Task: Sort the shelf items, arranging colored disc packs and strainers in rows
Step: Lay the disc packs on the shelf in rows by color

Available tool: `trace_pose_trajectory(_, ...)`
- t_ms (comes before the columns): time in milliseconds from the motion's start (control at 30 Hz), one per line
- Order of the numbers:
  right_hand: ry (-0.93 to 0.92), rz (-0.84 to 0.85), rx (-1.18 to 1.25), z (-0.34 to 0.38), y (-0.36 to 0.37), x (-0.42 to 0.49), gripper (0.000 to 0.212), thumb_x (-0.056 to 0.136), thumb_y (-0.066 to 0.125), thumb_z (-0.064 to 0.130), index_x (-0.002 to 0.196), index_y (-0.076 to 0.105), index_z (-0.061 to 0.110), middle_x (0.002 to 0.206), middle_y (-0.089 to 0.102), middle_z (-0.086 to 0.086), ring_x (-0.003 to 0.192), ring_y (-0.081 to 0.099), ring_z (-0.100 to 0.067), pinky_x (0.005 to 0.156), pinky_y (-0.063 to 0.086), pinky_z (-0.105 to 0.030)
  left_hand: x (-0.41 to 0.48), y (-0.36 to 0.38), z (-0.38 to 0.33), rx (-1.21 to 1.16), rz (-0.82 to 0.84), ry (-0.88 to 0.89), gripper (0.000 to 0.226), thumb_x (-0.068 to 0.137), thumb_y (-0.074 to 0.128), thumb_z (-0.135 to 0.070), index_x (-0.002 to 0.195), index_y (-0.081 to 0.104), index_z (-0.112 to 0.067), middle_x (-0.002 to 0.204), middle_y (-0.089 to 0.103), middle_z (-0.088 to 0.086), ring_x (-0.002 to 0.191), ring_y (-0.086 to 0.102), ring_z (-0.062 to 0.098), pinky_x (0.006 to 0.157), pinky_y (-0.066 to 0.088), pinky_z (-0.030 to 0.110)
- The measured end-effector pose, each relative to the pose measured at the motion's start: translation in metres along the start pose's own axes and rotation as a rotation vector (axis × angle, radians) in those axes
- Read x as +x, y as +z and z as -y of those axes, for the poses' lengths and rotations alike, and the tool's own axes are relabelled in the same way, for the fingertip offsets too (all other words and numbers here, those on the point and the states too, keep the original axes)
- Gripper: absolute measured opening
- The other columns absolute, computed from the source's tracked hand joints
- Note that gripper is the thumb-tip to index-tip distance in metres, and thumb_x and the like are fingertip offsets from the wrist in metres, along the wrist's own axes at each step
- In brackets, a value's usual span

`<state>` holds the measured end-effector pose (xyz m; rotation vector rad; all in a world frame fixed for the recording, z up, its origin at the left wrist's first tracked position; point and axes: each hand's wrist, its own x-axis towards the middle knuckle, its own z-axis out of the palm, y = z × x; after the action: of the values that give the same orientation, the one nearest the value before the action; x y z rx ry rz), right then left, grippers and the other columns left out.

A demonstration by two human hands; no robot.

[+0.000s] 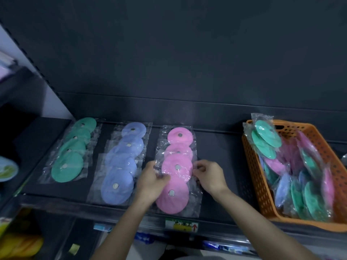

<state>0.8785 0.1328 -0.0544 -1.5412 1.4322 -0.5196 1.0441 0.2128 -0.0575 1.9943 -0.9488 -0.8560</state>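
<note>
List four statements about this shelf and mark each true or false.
1. The green row lies left of the blue row. True.
2. Both hands are empty. False: the left hand and right hand pinch a pink pack by its edges.
3. The orange basket holds mixed-colour packs. True.
4. The basket stands left of both rows. False: it stands to their right.

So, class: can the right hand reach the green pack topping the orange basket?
Probably yes: nothing stands between the right hand and the green pack atop the orange basket, though its fingers pinch a pink pack.
</note>
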Motion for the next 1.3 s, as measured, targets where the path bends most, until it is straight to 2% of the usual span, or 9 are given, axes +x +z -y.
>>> trace_pose_trajectory(167, -0.157, -0.08, -0.185, -0.001, -0.003, 0.003, 0.003, 0.085, 0.064, 0.017, 0.088, 0.066, 0.016, 0.058, 0.06, 0.013, 0.052, 0.055, 0.0, 0.048, 0.037, -0.007, 0.006, -0.005, 0.0, 0.125, -0.017, 0.077, 0.04, 0.074, 0.073, -0.017, 0.109, 0.053, -0.013, 0.104, 0.063, 0.001, 0.095, 0.062, 0.02, 0.078, 0.047, 0.025)
trace_pose_trajectory(300, -0.272, 0.018, -0.249, -0.007, -0.007, -0.009, 0.04, 0.08, 0.07, 0.042, 0.115, 0.056, 0.03, 0.083, 0.059, 0.01, 0.07, 0.059, -0.006, 0.064, 0.048, -0.018, 0.004, -0.007, 0.003, 0.297, -0.005, 0.124, 0.078, 0.077, 0.072, -0.024, 0.142, 0.031, -0.015, 0.139, 0.037, 0.008, 0.125, 0.041, 0.023, 0.09, 0.026, 0.017)
trace_pose_trajectory(400, -0.174, 0.113, -0.193, -0.011, -0.006, -0.014, 0.062, 0.078, 0.074, 0.027, 0.133, 0.046, 0.027, 0.075, 0.061, 0.011, 0.066, 0.061, 0.008, 0.056, 0.043, -0.004, 0.004, -0.006, 0.004, 0.393, 0.008, 0.225, 0.077, 0.08, 0.068, -0.03, 0.145, 0.028, -0.02, 0.148, 0.025, 0.006, 0.134, 0.032, 0.024, 0.103, 0.027, 0.024)
trace_pose_trajectory(533, -0.071, 0.066, -0.17, -0.014, -0.005, -0.013, 0.051, 0.078, 0.074, 0.014, 0.126, 0.055, 0.013, 0.06, 0.063, 0.008, 0.055, 0.059, 0.006, 0.05, 0.039, -0.004, 0.006, -0.005, 0.006, 0.497, 0.135, 0.22, 0.075, 0.084, 0.062, -0.042, 0.148, 0.024, -0.026, 0.159, 0.004, 0.003, 0.145, 0.013, 0.025, 0.114, 0.022, 0.039)
trace_pose_trajectory(767, -0.168, -0.104, -0.04, -0.007, -0.002, -0.01, 0.026, 0.075, 0.074, 0.003, 0.081, 0.062, 0.026, 0.065, 0.061, 0.01, 0.055, 0.057, 0.005, 0.051, 0.044, -0.008, 0.01, -0.01, 0.009, 0.41, 0.093, 0.261, 0.071, 0.085, 0.063, -0.042, 0.146, 0.032, -0.024, 0.159, 0.008, 0.005, 0.146, 0.012, 0.022, 0.115, 0.018, 0.034)
trace_pose_trajectory(900, -0.228, -0.082, -0.213, -0.004, -0.001, -0.005, 0.022, 0.078, 0.072, 0.008, 0.096, 0.065, 0.018, 0.08, 0.062, 0.007, 0.064, 0.056, 0.001, 0.063, 0.046, -0.01, 0.013, -0.009, 0.007, 0.461, 0.205, 0.339, 0.08, 0.081, 0.067, -0.041, 0.148, 0.024, -0.03, 0.16, -0.003, -0.003, 0.147, -0.002, 0.016, 0.117, 0.018, 0.038)
trace_pose_trajectory(967, -0.284, -0.038, -0.317, -0.006, -0.001, -0.008, 0.045, 0.079, 0.074, 0.02, 0.121, 0.057, 0.021, 0.107, 0.055, 0.004, 0.087, 0.056, -0.004, 0.084, 0.05, -0.021, 0.016, -0.009, 0.008, 0.47, 0.252, 0.334, 0.084, 0.08, 0.068, -0.042, 0.148, 0.02, -0.034, 0.159, -0.008, -0.007, 0.146, -0.007, 0.014, 0.117, 0.018, 0.041)
trace_pose_trajectory(1100, -0.381, 0.147, -0.434, -0.011, 0.002, -0.013, 0.097, 0.074, 0.072, 0.052, 0.149, 0.013, 0.037, 0.156, 0.003, 0.004, 0.143, 0.008, -0.014, 0.111, 0.024, -0.029, 0.032, -0.01, 0.002, 0.459, 0.206, 0.397, 0.073, 0.087, 0.061, -0.041, 0.148, 0.024, -0.028, 0.16, -0.002, 0.0, 0.146, -0.005, 0.017, 0.115, 0.008, 0.031)
trace_pose_trajectory(1300, -0.352, 0.303, -0.603, -0.009, 0.007, 0.001, 0.108, 0.069, 0.067, 0.066, 0.151, 0.008, 0.029, 0.158, -0.017, 0.004, 0.145, -0.014, -0.014, 0.119, 0.008, -0.032, 0.075, -0.002, -0.012, 0.523, 0.244, 0.404, 0.058, 0.097, 0.036, -0.047, 0.149, 0.022, -0.024, 0.16, 0.004, 0.002, 0.147, -0.004, 0.019, 0.116, 0.004, 0.031)
